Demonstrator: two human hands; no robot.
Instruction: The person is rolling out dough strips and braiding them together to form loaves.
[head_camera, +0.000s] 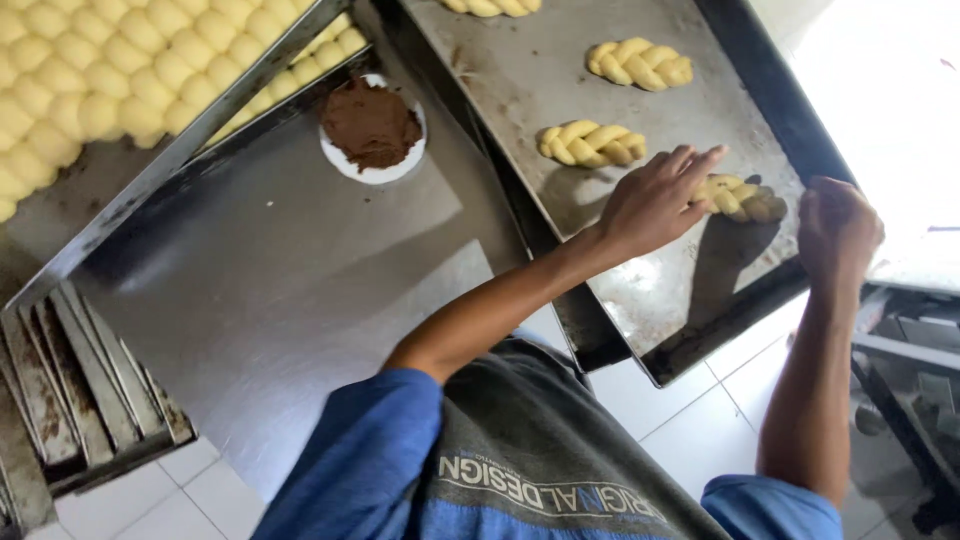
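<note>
left hand (655, 200) touching braided dough (740, 198), tray (650, 290)

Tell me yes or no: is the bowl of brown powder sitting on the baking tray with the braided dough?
No, the bowl of brown powder sits on the steel table, left of the baking tray that carries the braided dough pieces.

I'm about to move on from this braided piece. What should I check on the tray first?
1. Left hand on the nearest braided dough: fingers spread, touching its end. Ok.
2. Right hand at the edge of the tray: curled, but whether it actually grips the edge, cannot tell.
3. Spacing: the middle braid and far braid lie apart, not touching. Ok.
4. Tray support: its near corner seems to hang out over the tiled floor. Probably not ok.
5. Bowl of brown filling: stands on the table, apart from the tray. Ok.
</note>
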